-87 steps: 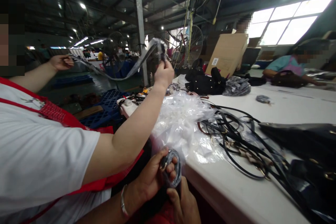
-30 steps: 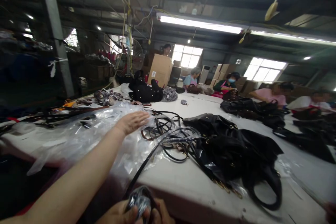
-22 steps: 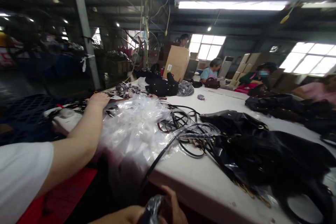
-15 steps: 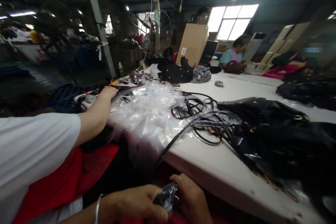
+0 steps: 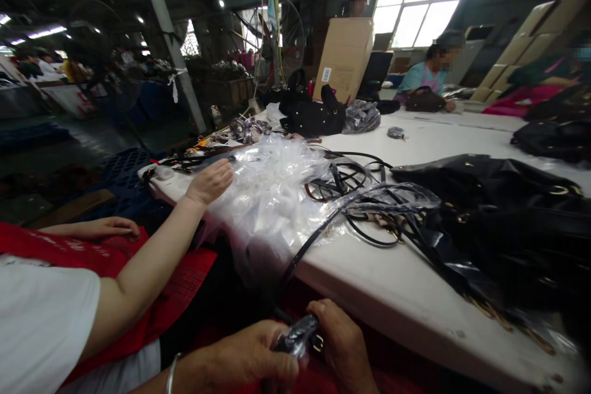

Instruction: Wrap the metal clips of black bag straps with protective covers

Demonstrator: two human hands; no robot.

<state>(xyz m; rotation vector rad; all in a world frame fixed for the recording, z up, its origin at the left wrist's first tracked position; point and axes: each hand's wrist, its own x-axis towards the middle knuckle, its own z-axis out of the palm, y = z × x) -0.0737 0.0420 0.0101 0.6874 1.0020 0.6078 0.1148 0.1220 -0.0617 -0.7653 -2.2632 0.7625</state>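
Note:
At the bottom of the view my left hand (image 5: 252,357) and my right hand (image 5: 341,345) are both closed around a small plastic-wrapped strap end with a metal buckle (image 5: 299,337), held below the front edge of the white table (image 5: 369,295). A thin black strap (image 5: 314,240) runs from there up onto the table into a tangle of black straps (image 5: 355,184). A co-worker's hand (image 5: 210,181) lies on a heap of clear plastic bags (image 5: 272,197) to my left.
Black handbags (image 5: 498,209) lie on the table at the right, and another black bag (image 5: 311,114) sits at the far end by a cardboard box (image 5: 344,55). Other people sit along the far side. A blue crate (image 5: 124,166) stands on the floor at left.
The view swung left and down. The co-worker's raised arm came down onto the plastic bags. My hands stayed closed on the wrapped strap end at the table's edge.

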